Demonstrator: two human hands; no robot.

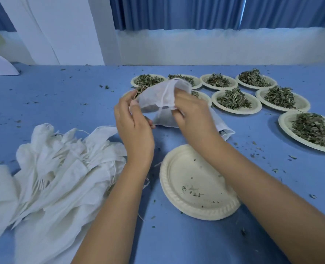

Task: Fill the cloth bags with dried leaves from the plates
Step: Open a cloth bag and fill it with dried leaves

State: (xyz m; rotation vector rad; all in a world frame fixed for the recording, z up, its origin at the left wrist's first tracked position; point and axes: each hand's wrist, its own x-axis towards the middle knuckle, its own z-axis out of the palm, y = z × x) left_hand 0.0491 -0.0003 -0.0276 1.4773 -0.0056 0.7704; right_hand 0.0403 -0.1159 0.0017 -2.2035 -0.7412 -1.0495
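Note:
Both hands hold a white cloth bag (158,98) up above the blue table. My left hand (134,124) pinches its left edge, and my right hand (193,115) grips its right side near the drawstring. The bag's lower part rests on the table behind my hands. A cream paper plate (177,189) lies in front of me with only crumbs of leaf on it. Several plates heaped with dried green leaves (234,100) stand at the back right.
A pile of white cloth bags (58,168) lies at the left near the table's front. Leaf crumbs are scattered over the blue tabletop (62,103). A white wall and blue curtains stand behind the table.

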